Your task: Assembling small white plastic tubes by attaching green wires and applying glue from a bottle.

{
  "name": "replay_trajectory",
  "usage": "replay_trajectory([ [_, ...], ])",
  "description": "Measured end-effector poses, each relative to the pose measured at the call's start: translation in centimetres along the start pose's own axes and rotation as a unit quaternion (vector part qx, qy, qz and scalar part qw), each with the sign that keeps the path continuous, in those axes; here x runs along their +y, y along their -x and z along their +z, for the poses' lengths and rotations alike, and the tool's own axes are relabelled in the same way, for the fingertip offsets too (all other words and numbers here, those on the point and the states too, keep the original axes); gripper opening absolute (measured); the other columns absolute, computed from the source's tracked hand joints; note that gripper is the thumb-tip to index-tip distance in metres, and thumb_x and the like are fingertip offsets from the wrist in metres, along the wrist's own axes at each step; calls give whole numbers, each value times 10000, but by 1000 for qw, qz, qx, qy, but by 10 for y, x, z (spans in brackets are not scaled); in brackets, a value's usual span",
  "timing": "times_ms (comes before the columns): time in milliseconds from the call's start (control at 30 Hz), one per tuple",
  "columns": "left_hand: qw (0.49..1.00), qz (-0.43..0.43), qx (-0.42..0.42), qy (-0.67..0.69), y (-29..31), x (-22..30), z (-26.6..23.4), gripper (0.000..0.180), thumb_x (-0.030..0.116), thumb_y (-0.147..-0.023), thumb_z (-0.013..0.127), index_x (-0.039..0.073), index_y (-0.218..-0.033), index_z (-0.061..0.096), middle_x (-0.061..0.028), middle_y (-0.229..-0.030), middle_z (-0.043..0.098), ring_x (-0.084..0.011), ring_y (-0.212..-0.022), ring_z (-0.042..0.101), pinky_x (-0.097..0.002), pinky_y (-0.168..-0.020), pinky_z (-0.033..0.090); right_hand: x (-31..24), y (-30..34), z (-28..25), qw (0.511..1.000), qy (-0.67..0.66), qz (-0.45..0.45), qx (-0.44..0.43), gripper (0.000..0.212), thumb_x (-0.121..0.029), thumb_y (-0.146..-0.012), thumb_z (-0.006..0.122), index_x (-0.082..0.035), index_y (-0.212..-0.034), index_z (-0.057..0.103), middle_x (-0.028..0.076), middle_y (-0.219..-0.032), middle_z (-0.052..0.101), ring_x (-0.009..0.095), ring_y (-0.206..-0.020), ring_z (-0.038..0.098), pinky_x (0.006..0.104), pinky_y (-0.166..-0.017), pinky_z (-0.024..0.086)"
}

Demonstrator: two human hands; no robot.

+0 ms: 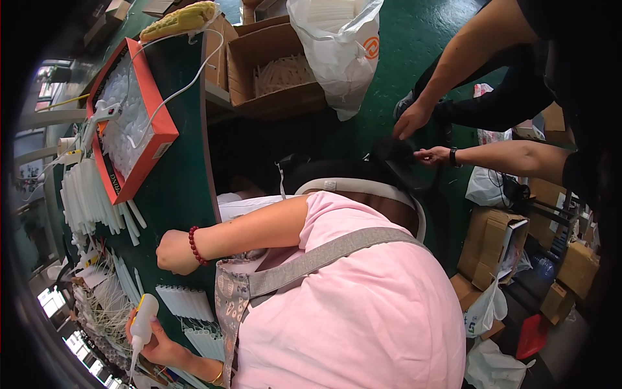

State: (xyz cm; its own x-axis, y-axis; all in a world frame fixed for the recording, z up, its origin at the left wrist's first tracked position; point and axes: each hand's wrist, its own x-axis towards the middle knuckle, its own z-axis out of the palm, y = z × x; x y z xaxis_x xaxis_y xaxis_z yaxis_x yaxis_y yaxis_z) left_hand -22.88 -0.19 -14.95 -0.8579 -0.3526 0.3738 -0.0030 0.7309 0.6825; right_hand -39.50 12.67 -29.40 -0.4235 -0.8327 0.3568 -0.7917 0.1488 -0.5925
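My left hand (163,347), with a gold bracelet at the wrist, grips a translucent squeeze bottle (145,312) whose narrow nozzle points down. Above it in the picture, my right hand (176,251) is closed in a fist over the green table (170,139); whatever its fingers may hold is hidden. A red bead bracelet (196,245) circles that wrist. Between my hands lie rows of white tubes (184,302) on the tabletop. More long white tubes (91,198) are bunched at the table's left, and thin wires (107,295) trail among parts nearer the bottle.
An orange-red tray (167,133) of translucent pieces carries a white glue gun (107,113). Beyond the table edge stand an open carton (275,68) and a white bag (340,58). At the right, another person's hands (424,126) hold a black object (392,152). Cartons (487,243) crowd the right.
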Motion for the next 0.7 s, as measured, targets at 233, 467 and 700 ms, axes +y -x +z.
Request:
replay_trajectory([
  [233,1000,-11,7,0,3,-8,-9,359,8,-1012,686,-13,-1351,570,-149,-1350,632,-271,-1257,605,-418,-1093,513,-3,-1,0,1000,5,-3,-4,214,-273,-868,769,-60,-848,777,133,-814,759,319,-804,756,429,-688,592],
  [467,999,7,16,-27,7,-5,-11,385,27,-1000,702,-49,-1343,544,-184,-1339,621,-314,-1249,613,-469,-1104,527,-3,2,1,1000,0,0,-6,219,-281,-870,774,-62,-857,779,128,-832,760,320,-817,761,430,-693,596],
  [700,1000,-5,17,-6,3,-6,-6,384,33,-1008,697,-29,-1361,557,-170,-1362,619,-295,-1265,605,-441,-1094,530,3,3,-5,1000,7,-5,9,217,-283,-863,777,-67,-879,782,126,-849,757,313,-837,764,429,-704,598],
])
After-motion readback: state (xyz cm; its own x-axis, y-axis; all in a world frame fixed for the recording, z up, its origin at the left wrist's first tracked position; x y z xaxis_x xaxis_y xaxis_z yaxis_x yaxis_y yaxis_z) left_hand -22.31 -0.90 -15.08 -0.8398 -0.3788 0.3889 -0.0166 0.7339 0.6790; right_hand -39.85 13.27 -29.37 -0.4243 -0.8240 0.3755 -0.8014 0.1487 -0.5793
